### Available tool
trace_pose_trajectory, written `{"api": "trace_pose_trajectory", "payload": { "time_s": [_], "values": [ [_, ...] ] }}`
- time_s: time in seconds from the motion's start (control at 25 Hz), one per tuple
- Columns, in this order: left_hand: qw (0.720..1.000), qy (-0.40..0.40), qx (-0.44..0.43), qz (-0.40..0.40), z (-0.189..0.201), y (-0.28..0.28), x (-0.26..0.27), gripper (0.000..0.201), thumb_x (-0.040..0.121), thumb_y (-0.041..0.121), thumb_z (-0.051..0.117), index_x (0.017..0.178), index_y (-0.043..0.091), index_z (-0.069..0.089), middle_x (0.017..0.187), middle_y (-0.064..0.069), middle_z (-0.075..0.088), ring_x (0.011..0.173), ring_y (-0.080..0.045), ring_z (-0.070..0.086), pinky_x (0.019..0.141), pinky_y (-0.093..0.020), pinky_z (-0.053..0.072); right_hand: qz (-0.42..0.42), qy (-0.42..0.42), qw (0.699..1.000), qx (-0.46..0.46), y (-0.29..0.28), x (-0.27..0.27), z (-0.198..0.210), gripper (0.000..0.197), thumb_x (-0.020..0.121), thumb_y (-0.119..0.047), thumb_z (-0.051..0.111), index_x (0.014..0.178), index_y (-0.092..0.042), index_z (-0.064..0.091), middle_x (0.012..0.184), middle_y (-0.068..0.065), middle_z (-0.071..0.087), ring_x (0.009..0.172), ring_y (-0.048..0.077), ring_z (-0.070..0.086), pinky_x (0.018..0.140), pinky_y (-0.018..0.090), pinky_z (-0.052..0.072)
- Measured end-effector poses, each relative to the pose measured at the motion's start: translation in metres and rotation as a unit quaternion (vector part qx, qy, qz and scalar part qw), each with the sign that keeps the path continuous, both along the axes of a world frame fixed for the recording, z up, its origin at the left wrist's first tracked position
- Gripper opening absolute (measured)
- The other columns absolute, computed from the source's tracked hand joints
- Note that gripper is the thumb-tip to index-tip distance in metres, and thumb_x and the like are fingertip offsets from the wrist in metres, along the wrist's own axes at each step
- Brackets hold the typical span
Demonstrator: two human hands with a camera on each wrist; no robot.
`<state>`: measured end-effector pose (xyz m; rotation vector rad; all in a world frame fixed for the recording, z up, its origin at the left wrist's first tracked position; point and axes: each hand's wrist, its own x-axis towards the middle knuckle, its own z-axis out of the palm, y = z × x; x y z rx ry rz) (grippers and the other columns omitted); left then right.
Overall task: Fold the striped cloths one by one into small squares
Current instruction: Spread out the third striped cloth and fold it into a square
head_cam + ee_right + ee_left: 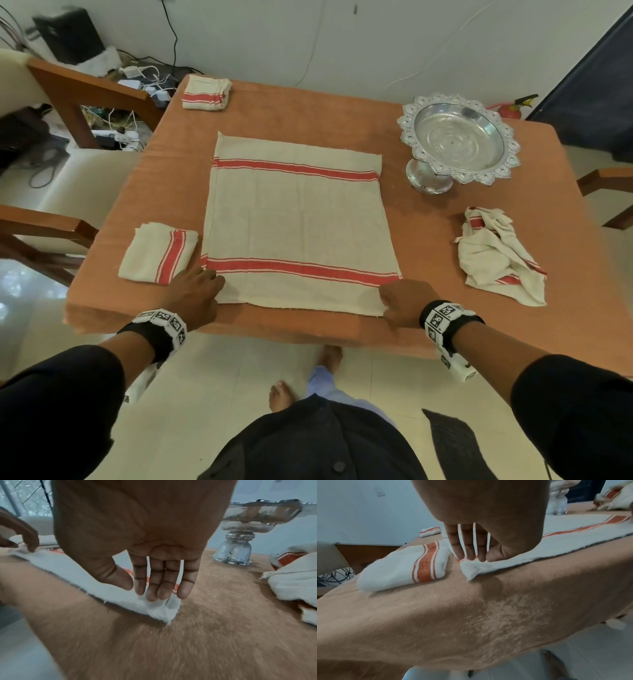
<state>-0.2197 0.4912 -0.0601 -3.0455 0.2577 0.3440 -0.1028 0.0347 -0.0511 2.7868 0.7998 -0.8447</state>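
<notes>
A cream cloth with two red stripes [298, 219] lies spread flat in the middle of the table. My left hand [215, 284] is at its near left corner, and in the left wrist view the fingertips [471, 558] and thumb pinch the bunched corner [471, 572]. My right hand [385, 303] is at the near right corner, where thumb and fingers [152, 595] pinch the puckered corner [163, 611]. One folded striped cloth [154, 255] lies just left of my left hand. Another folded one [205, 92] sits at the far left corner. A crumpled striped cloth [496, 257] lies at the right.
The table wears an orange-brown cover [428, 240], and its near edge is close under my wrists. A silver pedestal bowl [459, 137] stands at the back right. Wooden chairs [78, 85] stand at the left, with cables on the floor behind.
</notes>
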Motion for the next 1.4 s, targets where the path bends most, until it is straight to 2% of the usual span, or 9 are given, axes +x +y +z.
{"api": "trace_pose_trajectory", "payload": {
  "time_s": [0.16,0.28,0.4,0.52,0.84,1.0,1.12,1.24,1.4],
  "values": [
    [0.999,-0.029,-0.037,0.02,0.009,-0.018,0.034,0.023,0.078,0.013,0.067,0.101,0.013,0.069,0.091,-0.005,0.066,0.075,-0.027,0.06,0.065,-0.04,0.053,-0.125,-0.067,0.986,0.091,0.009,0.036,0.006,0.018,0.091,-0.034,0.055,0.104,-0.024,0.06,0.097,-0.001,0.066,0.089,0.023,0.061,0.076,0.036,0.052],
    [0.997,-0.02,-0.065,0.022,0.011,-0.041,0.068,0.038,0.087,0.028,0.067,0.124,0.018,0.064,0.121,-0.004,0.067,0.105,-0.026,0.065,0.089,-0.042,0.055,-0.266,-0.058,0.949,0.16,0.017,0.069,0.002,0.025,0.09,-0.032,0.06,0.112,-0.022,0.062,0.107,0.002,0.067,0.1,0.025,0.062,0.085,0.035,0.052],
    [0.997,0.012,-0.081,0.0,0.011,-0.076,0.106,0.061,0.09,0.042,0.068,0.144,0.017,0.052,0.149,-0.008,0.054,0.136,-0.03,0.052,0.113,-0.046,0.044,-0.328,-0.06,0.924,0.187,0.023,0.1,-0.005,0.035,0.091,-0.03,0.063,0.122,-0.014,0.061,0.121,0.007,0.066,0.111,0.028,0.062,0.088,0.032,0.046],
    [0.995,0.048,-0.083,-0.023,0.007,-0.115,0.143,0.076,0.094,0.053,0.063,0.156,0.017,0.036,0.165,-0.009,0.034,0.152,-0.032,0.031,0.123,-0.048,0.031,-0.336,-0.064,0.92,0.189,0.03,0.13,-0.014,0.038,0.091,-0.027,0.064,0.121,-0.004,0.057,0.123,0.014,0.063,0.113,0.034,0.058,0.082,0.03,0.04],
    [0.991,0.113,-0.055,-0.052,-0.008,-0.177,0.217,0.1,0.091,0.06,0.065,0.164,0.017,0.013,0.173,-0.004,0.006,0.159,-0.031,0.005,0.127,-0.052,0.02,-0.446,0.005,0.862,0.241,0.04,0.178,-0.035,0.043,0.086,-0.031,0.068,0.121,-0.009,0.058,0.114,0.009,0.065,0.102,0.032,0.063,0.077,0.029,0.044],
    [0.987,0.138,-0.029,-0.073,-0.015,-0.185,0.227,0.105,0.087,0.062,0.069,0.164,0.021,0.01,0.173,0.0,0.007,0.158,-0.032,0.01,0.125,-0.056,0.02,-0.462,0.019,0.851,0.249,0.043,0.187,-0.042,0.02,0.077,-0.032,0.064,0.085,-0.017,0.055,0.074,0.0,0.051,0.07,0.026,0.052,0.054,0.025,0.035],
    [0.987,0.135,-0.015,-0.08,-0.016,-0.189,0.224,0.104,0.082,0.059,0.076,0.161,0.022,0.018,0.172,-0.002,0.012,0.154,-0.033,0.022,0.122,-0.056,0.028,-0.48,0.028,0.828,0.288,0.047,0.191,-0.034,0.021,0.076,-0.021,0.064,0.064,-0.018,0.047,0.059,0.001,0.04,0.06,0.021,0.042,0.056,0.027,0.033],
    [0.987,0.136,-0.015,-0.082,-0.016,-0.19,0.223,0.104,0.082,0.055,0.078,0.161,0.02,0.019,0.171,-0.003,0.012,0.153,-0.035,0.024,0.119,-0.054,0.035,-0.521,0.015,0.782,0.342,0.048,0.195,-0.026,0.012,0.071,-0.015,0.066,0.067,-0.017,0.055,0.064,0.0,0.051,0.06,0.018,0.049,0.057,0.028,0.042],
    [0.987,0.14,-0.009,-0.081,-0.017,-0.191,0.222,0.105,0.083,0.053,0.078,0.161,0.019,0.017,0.171,-0.004,0.011,0.153,-0.037,0.023,0.116,-0.053,0.039,-0.559,0.015,0.715,0.419,0.052,0.204,-0.027,0.025,0.073,-0.006,0.072,0.079,-0.019,0.052,0.074,-0.004,0.055,0.064,0.013,0.052,0.054,0.024,0.041]
  ]
}}
